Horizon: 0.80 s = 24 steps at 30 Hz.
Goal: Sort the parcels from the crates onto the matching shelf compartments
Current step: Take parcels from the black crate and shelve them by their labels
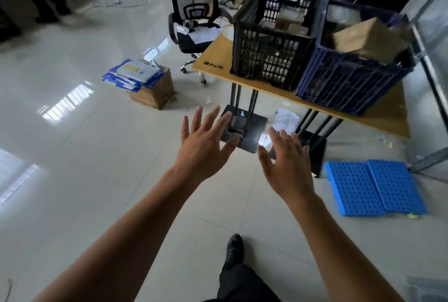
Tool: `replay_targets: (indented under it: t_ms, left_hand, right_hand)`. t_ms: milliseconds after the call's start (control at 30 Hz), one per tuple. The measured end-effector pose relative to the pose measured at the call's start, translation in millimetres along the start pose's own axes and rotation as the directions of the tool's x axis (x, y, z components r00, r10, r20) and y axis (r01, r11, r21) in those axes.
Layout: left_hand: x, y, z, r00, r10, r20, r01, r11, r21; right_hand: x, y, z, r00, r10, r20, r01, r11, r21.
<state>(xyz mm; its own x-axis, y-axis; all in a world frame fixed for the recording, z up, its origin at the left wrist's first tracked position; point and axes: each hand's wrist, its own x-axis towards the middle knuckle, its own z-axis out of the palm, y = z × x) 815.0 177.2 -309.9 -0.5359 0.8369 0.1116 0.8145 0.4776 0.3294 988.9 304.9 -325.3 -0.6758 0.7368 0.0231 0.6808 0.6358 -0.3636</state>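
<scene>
Two crates, a black crate (271, 42) and a blue crate (354, 69), sit side by side on the table (213, 59), both holding parcels (363, 37). Left hand (206, 141) and right hand (286, 163) reach forward empty, fingers spread; no shelf shows, so much sorting seems left.

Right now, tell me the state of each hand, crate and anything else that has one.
left hand, open, fingers spread, holding nothing.
right hand, open, holding nothing.
black crate, upright on the table, parcels inside.
blue crate, upright beside it, brown parcel lying tilted inside.
cardboard box, on the floor, envelopes piled on top.
blue panels, lying flat on the floor.
</scene>
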Motion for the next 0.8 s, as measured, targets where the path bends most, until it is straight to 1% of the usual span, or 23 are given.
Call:
replay_targets:
  t_ms: [100, 200, 333, 433, 633, 700, 800]
  left_hand:
    - [53.9, 4.2, -9.0, 0.999, 0.026, -0.02, -0.025, 0.999, 0.046]
    - [104.8, 9.8, -15.6, 0.999, 0.033, -0.04, -0.031, 0.998, 0.052]
    - [155.0, 11.5, -17.2, 0.999, 0.036, -0.034, -0.034, 0.998, 0.048]
    - [199.8, 6.4, -14.1, 0.999, 0.042, -0.031, -0.041, 0.999, 0.014]
    - [306.5, -18.7, -12.4, 0.991, 0.125, -0.052, -0.126, 0.992, 0.0]
    - [350.0, -28.6, -16.0, 0.985, 0.159, -0.061, -0.16, 0.987, -0.011]
    - [410.2, -37.1, -18.9, 0.976, 0.209, -0.066, -0.212, 0.976, -0.043]
  right_hand:
    - [50.1, 10.9, -16.4, 1.0, -0.014, -0.006, 0.014, 1.0, -0.001]
    - [102.0, 20.4, -34.0, 0.999, -0.033, -0.015, 0.033, 0.999, 0.012]
    - [150.7, 23.1, -46.1, 0.998, -0.052, -0.02, 0.053, 0.997, 0.055]
    - [195.4, 26.4, -47.4, 0.998, -0.054, -0.039, 0.056, 0.997, 0.049]
    - [295.9, 24.5, -45.6, 0.996, -0.023, -0.087, 0.025, 0.999, 0.02]
    - [330.9, 19.6, -48.5, 0.995, 0.006, -0.102, -0.005, 1.0, 0.01]
    - [376.7, 11.3, -53.1, 0.994, 0.07, -0.086, -0.071, 0.997, -0.007]
